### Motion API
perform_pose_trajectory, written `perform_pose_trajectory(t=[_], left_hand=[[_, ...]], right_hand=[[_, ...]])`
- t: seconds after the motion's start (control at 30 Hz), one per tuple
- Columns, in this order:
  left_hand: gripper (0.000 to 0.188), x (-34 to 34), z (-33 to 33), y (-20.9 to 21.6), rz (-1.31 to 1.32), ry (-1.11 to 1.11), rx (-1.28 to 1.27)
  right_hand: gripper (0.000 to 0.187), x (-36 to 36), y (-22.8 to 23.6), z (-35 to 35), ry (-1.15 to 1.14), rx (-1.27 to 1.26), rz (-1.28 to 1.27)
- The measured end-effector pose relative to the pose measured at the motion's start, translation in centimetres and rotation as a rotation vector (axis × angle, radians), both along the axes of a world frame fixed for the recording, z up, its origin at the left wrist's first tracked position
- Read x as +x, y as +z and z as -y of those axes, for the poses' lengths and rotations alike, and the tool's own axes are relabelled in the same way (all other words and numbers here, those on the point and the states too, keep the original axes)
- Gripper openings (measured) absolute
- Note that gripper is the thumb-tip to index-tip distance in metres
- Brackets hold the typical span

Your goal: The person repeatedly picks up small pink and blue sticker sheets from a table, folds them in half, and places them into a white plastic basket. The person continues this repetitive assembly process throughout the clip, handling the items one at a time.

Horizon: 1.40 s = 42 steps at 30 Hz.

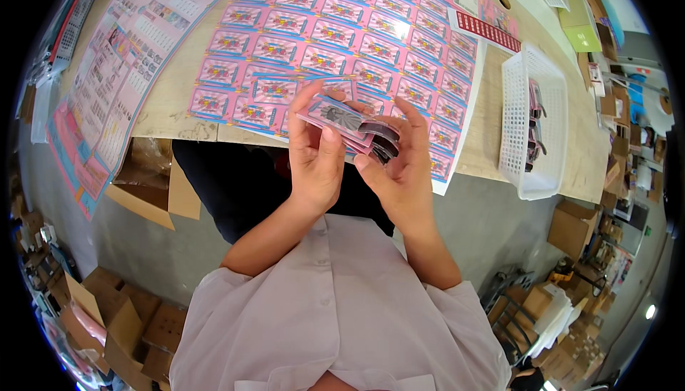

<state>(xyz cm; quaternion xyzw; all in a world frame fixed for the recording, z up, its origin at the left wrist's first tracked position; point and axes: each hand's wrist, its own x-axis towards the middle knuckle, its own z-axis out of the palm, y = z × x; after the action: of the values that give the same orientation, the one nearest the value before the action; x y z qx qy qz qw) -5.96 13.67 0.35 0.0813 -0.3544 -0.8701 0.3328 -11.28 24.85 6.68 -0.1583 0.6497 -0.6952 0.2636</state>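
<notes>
Just past the table's near edge, my left hand [314, 163] pinches a small stack of pink cards [335, 117], thumb on top and fingers behind. The uppermost card has a grey picture on it. Black curved bands [382, 138] stick out at the stack's right end. My right hand [407, 177] is closed around those bands, its thumb below and its fingers curled over the far side. How the bands join the cards is too small to tell. Under and beyond both hands lies a large sheet printed with rows of pink cards [328, 31].
A white perforated basket [531, 184] at the table's right holds pink cards with black loops. A red printed strip [489, 31] lies at the back right. A large pink printed poster [135, 56] hangs over the left edge, near an open cardboard box [143, 202] below.
</notes>
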Motion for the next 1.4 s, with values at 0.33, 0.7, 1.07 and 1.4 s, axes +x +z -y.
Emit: perform_pose_trajectory(t=[0.33, 0.7, 1.07, 1.4], left_hand=[[0.067, 0.0, 0.4, -1.1, -0.115, 0.04, -0.23], [0.065, 0.8, 1.1, -0.4, -0.196, 0.06, -0.561], [0.061, 1.6, 1.7, 0.6, -0.191, 0.09, -0.688], [0.058, 1.9, 1.6, 0.5, -0.215, 0.09, -0.73]], right_hand=[[0.064, -2.3, 2.1, -2.1, 0.179, 0.141, -0.137], [0.081, -3.1, 5.1, -2.7, 0.309, 0.363, -0.335], [0.073, -3.3, 5.4, -2.8, 0.396, 0.34, -0.522], [0.065, -3.2, 6.6, -2.2, 0.41, 0.384, -0.475]])
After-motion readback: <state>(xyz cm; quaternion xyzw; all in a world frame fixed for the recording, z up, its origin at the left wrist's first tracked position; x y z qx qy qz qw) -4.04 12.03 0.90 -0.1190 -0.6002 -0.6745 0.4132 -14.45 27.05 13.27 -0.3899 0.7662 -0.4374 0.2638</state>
